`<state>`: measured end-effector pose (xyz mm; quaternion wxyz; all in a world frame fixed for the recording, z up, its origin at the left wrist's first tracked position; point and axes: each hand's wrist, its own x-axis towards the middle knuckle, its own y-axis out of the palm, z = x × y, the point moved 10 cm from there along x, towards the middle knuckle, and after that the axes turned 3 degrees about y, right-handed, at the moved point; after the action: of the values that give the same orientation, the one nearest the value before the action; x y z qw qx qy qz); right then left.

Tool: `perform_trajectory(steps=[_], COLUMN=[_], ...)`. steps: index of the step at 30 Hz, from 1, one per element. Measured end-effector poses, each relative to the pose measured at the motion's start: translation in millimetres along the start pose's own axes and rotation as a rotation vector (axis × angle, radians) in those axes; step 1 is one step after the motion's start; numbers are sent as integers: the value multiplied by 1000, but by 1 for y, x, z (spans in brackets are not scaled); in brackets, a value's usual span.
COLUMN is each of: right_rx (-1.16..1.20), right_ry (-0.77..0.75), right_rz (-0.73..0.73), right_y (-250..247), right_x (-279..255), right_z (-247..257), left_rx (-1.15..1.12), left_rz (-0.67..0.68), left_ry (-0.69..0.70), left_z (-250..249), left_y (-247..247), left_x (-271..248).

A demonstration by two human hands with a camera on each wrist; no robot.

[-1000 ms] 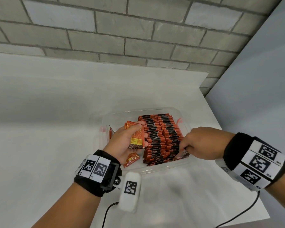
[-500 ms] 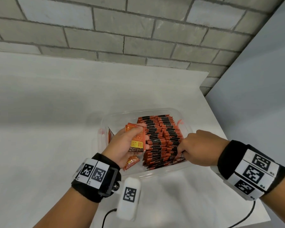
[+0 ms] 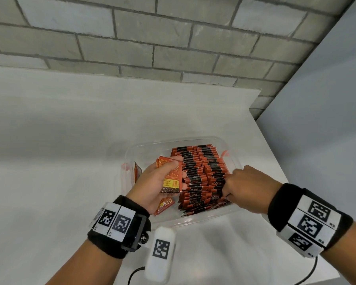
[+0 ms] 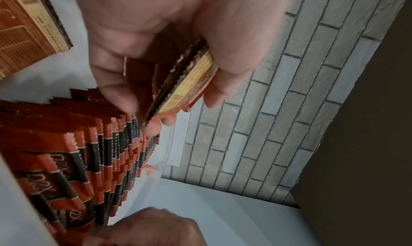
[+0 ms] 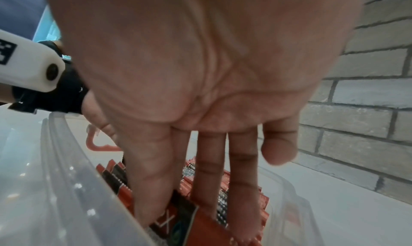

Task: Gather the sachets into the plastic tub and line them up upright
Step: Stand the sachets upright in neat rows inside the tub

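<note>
White worktop [image 3: 49, 182], clear plastic tub [image 3: 224, 141] near its right edge, left hand [image 3: 156, 186] gripping a small stack of sachets [image 3: 172, 177] over the tub's left side, upright sachet rows [image 3: 201, 173] filling the right, right hand [image 3: 247, 186] with straight fingers [image 5: 209, 170] apparently pressing the rows' near end.

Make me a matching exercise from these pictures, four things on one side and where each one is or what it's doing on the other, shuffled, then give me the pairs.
1. left hand
2. right hand
3. plastic tub
4. loose sachet

A. on the white table, holds the rows
B. lies flat on the tub floor
C. straight fingers press into the upright rows
D. grips a small stack of sachets

Pairs: 1-D, 2-C, 3-A, 4-B
</note>
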<state>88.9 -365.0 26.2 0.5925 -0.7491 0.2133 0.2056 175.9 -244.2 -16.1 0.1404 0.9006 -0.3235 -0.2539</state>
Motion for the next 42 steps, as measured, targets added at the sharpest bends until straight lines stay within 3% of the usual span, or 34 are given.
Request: perform_trajectory(steps=[14, 20, 36, 39, 42], right_rx=[-23, -2, 78, 206, 489], right_ry=[78, 57, 56, 73, 85], right_rz=[160, -2, 23, -40, -225], right_y=[13, -7, 5, -2, -25], right_x=[16, 9, 11, 6, -7], right_z=[0, -2, -3, -12, -25], left_rx=[12, 8, -46, -125, -133], left_rz=[-13, -9, 18, 52, 88], left_ry=[0, 0, -16, -39, -28], left_z=[-1, 0, -1, 0, -3], left_y=[-1, -1, 2, 6, 11], left_x=[-1, -1, -2, -3, -5])
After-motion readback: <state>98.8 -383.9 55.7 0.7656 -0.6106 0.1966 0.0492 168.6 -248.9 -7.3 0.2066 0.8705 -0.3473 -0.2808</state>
